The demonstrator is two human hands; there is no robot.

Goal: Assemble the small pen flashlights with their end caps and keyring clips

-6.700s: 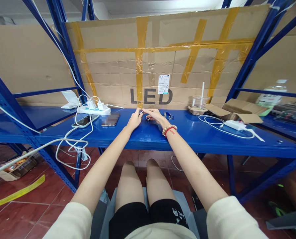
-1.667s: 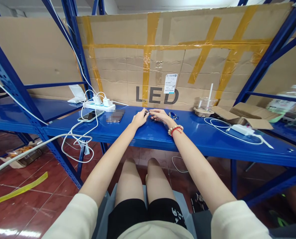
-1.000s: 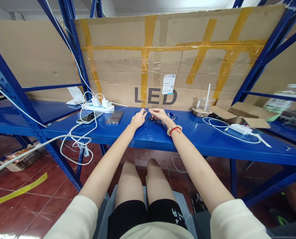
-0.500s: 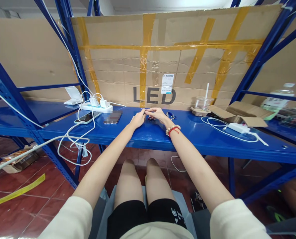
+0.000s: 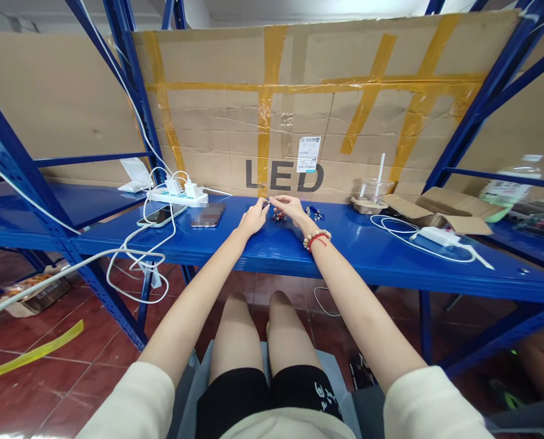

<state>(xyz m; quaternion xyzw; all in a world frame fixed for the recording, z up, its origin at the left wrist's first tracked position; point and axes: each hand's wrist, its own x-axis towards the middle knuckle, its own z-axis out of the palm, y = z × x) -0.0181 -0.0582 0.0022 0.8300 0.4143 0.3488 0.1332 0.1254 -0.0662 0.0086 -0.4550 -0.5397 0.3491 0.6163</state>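
My left hand and my right hand meet fingertip to fingertip above the blue shelf. Both are closed in a pinch around a tiny dark piece, too small to name. Beneath my right hand lies a little heap of small red and metallic parts, partly covered by the fingers. Just right of that wrist sits another group of small blue and silver parts. A beaded bracelet with a red string circles my right wrist.
Left of my hands lie two phones by a white power strip with looping white cables. To the right stand a plastic cup with a straw, a white adapter with its cord, and an opened cardboard box. Cardboard walls the back.
My fingertips have parted slightly, so the tiny piece between them shows more. The red parts under my right hand are more visible. The other things have stayed put.
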